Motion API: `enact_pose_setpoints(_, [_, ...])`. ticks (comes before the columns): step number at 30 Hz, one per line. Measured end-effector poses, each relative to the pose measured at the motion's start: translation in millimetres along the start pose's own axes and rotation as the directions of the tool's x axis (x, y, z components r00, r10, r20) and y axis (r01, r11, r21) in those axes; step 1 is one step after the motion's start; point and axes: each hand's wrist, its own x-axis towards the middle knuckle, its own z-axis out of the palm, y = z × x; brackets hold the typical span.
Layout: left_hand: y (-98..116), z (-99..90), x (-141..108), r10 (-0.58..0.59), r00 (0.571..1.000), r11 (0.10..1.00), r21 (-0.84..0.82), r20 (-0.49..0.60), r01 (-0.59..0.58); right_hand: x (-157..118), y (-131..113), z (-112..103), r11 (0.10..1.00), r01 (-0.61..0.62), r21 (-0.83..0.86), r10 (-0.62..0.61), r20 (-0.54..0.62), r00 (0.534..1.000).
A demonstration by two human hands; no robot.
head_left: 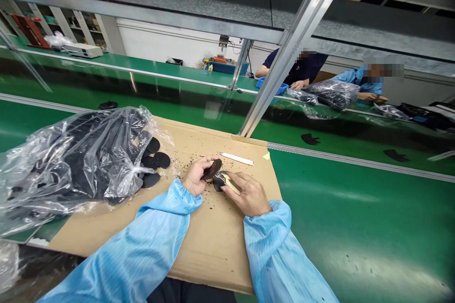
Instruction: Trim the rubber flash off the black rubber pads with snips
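My left hand (197,174) is closed on a thin black rounded disc (212,170), tilted up by its edge. In my right hand (249,193) are small cutting pliers (231,184) with cream handles, their metal head close to the disc. Whether the jaws touch the disc I cannot tell. Another black disc (218,183) shows under the pliers' head. Beyond my hands a slim white tool (236,158) lies on the cardboard sheet (213,246). Small black crumbs are scattered around my hands.
At the left lies a large clear plastic bag (81,156) full of black pieces, with several loose black discs (161,160) beside it. A metal post (270,87) rises behind the cardboard. Across the green bench (355,218), two people work near a blue tray (277,86).
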Motion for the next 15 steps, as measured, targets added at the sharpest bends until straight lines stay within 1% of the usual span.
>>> enact_pose_setpoints(6, [-1.8,0.7,-0.8,-0.003,0.998,0.999,0.037,-0.057,0.005,-0.5,-0.9,-0.8,0.999,-0.038,-0.036,0.039,0.040,0.998])
enact_pose_setpoints(9, [-2.3,2.2,-0.9,0.005,0.998,0.999,0.051,-0.069,-0.001,-2.0,-1.1,1.4,0.998,-0.060,-0.005,0.060,0.048,0.997])
enact_pose_setpoints(11, [-2.6,3.5,-0.5,0.021,0.997,0.999,0.049,-0.080,-0.017,-2.7,-1.1,4.3,0.995,-0.077,0.057,0.075,0.037,0.996])
enact_pose_setpoints(13, [-2.5,4.7,0.5,0.063,0.992,0.998,0.019,-0.108,-0.062,-2.7,0.3,8.2,0.987,-0.113,0.114,0.113,0.003,0.994])
enact_pose_setpoints(15, [-2.2,5.3,1.9,0.120,0.981,0.991,-0.032,-0.151,-0.126,-1.9,4.8,12.6,0.979,-0.174,0.110,0.181,-0.055,0.982])
